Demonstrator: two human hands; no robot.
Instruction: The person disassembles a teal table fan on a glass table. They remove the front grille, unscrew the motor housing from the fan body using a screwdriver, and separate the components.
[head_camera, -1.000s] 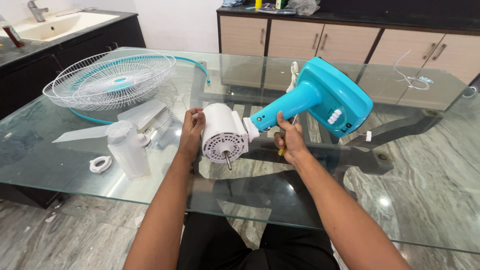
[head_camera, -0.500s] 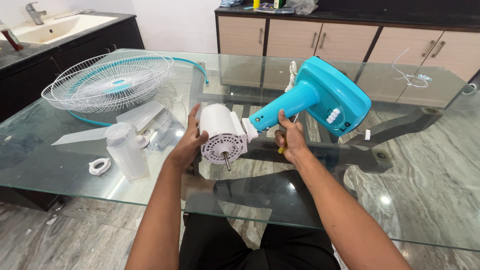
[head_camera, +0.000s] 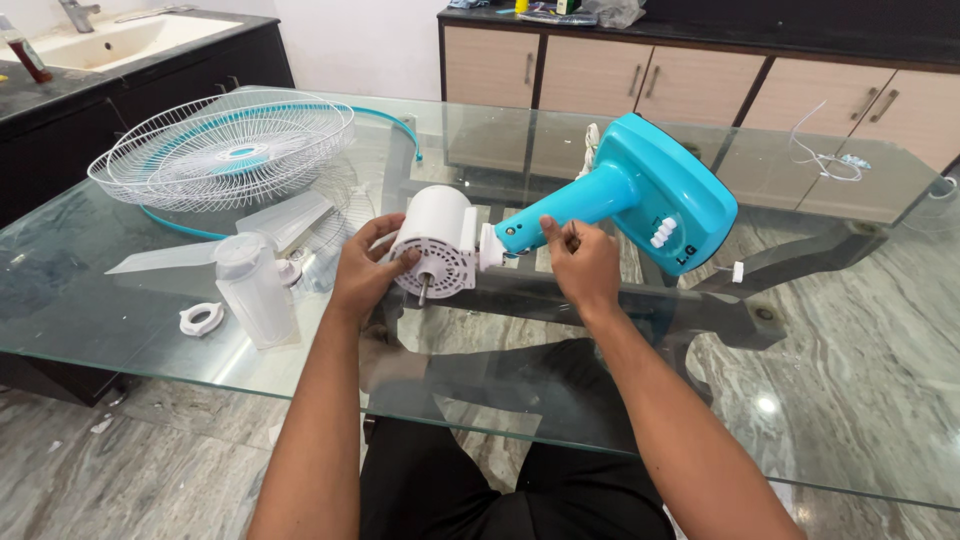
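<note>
At the frame's centre the left hand (head_camera: 362, 272) cups the white fan motor (head_camera: 436, 240) to steady it on the glass tabletop (head_camera: 120, 330), while the right hand (head_camera: 580, 262) closes around the blue neck (head_camera: 570, 212), propping the body.

White fan motor (head_camera: 437, 240) on turquoise stand (head_camera: 640, 195), tilted over glass table (head_camera: 150, 330).

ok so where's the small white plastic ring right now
In the head view the white ring lies flat on the glass table at the left, just left of the clear plastic cover and apart from the left hand.
</note>
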